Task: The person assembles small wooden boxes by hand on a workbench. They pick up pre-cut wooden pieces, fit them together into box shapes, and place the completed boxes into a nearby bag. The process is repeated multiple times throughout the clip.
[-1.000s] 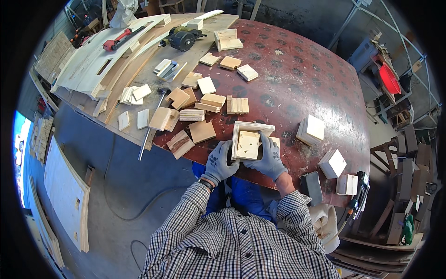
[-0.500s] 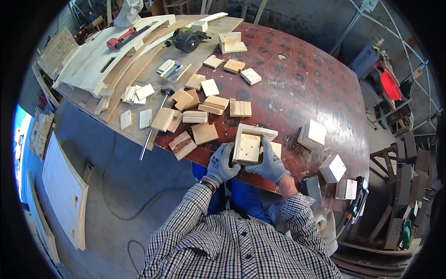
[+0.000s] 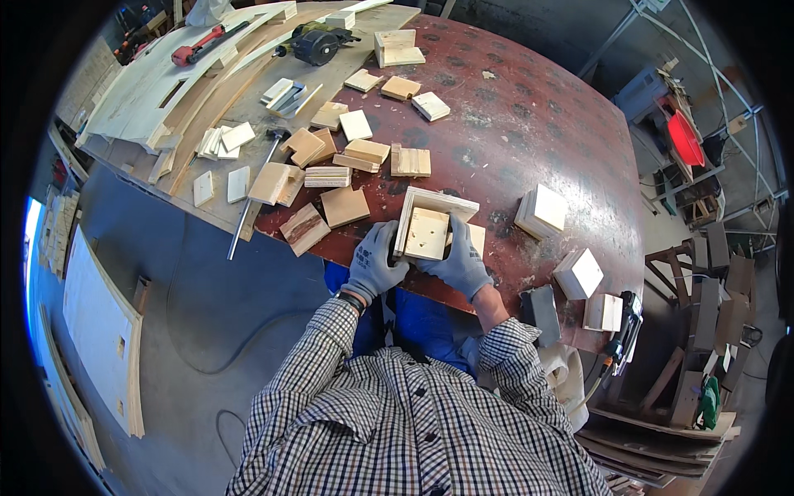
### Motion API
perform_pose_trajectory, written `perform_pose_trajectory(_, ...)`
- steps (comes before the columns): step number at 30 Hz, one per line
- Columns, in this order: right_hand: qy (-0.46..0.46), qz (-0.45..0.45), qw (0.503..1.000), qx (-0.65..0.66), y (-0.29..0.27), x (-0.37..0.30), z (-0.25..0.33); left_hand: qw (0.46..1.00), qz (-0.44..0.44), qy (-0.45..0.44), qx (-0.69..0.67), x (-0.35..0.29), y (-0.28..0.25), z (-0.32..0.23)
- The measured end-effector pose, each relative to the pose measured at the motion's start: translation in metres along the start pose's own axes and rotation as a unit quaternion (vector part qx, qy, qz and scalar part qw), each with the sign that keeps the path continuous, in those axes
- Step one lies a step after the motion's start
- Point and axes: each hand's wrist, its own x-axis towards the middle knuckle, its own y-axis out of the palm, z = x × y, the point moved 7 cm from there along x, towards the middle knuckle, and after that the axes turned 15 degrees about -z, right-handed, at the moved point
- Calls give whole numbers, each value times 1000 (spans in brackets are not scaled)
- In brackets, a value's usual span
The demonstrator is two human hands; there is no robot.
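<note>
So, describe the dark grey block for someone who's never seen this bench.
Find the dark red tabletop and follow its near edge rightward, past the gloved right hand. There sits the block, dark grey, while the wooden blocks beside it are pale.

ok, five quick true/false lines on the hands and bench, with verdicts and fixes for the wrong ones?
1. Both the left hand and the right hand wear grey gloves. True.
2. The knotty wooden block lies far from the L-shaped plywood piece. False: it sits inside that piece's corner, with both hands at the pair.
3. The hammer has its metal handle sticking out past the table edge. True.
4. The dark grey block is left of the left hand. False: it is right of the right hand, near the table's edge.
5. The red basin stands on the red tabletop. False: it is off the table, to the right.
</note>
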Motion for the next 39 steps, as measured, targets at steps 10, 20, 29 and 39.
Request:
perform_pose_trajectory(10, 263, 109, 918, 277, -6, 2, 11, 1000, 5, 3, 7, -2, -1, 4)
perform_pose_trajectory(20, 180, 6, 970, 162, 0, -4, -6, 1000, -5, 8, 17, 2, 2, 0)
perform_pose_trajectory(29, 154, -101, 947, 262, -1, -16, 14, 1000, -14, -3, 11, 2, 2, 1)
perform_pose_trajectory(39, 199, -161, 885, 389, -53, -6, 48, 992, -83, 19, -91, -14, -34, -22)
